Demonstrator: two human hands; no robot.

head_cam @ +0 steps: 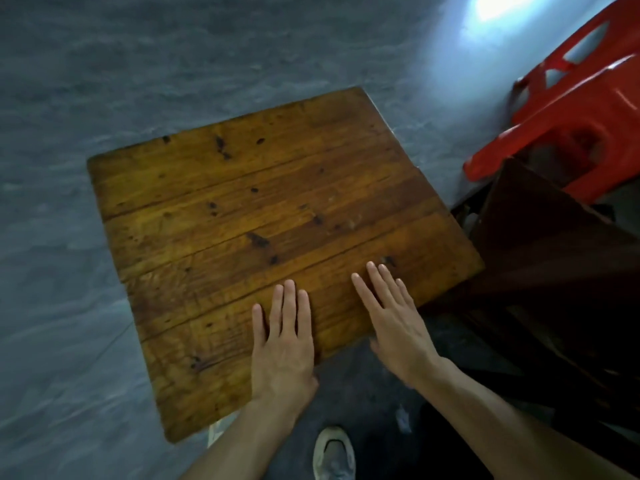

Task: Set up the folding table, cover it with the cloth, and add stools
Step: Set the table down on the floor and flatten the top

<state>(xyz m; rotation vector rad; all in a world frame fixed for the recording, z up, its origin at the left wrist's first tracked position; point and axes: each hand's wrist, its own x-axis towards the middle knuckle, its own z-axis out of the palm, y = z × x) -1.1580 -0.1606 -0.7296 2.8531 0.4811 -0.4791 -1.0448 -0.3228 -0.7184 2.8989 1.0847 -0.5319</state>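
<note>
**Folding table** [270, 216]. Wooden plank top, knotted and stained, lying level and face up at the centre of the view on a grey floor [104, 81]. The legs are hidden beneath it. A pale sliver shows under the corner at 7 o'clock, too small to identify.

**Left hand** [282, 351]. Flat on the plank nearest the person, at 6 o'clock of the top. Fingers straight and together, gripping nothing.

**Right hand** [398, 323]. Just beside the left, toward 5 o'clock. Fingers straight and slightly spread, tips on the same plank, palm over the near edge, gripping nothing.

**Step in hand (judged).** The table appears unfolded and standing, and the hands seem to be steadying or testing the top. Covering is not yet done, and no cloth is in view.

**Next move (judged).** Fetch the cloth from outside the view and spread it square over the top. The stools follow.

**Stools** [581, 109]. Red plastic, nested together at 2 o'clock, near the table but apart from it and well apart from both hands.

**Dark wooden piece** [540, 258]. At 3 to 4 o'clock, close against the table's right edge, kind unclear. It probably crowds the side where the cloth would hang and a stool would stand, and it sits between the person and the stools.

**Shoe** [334, 455]. On the floor at 6 o'clock, below the near edge.
</note>
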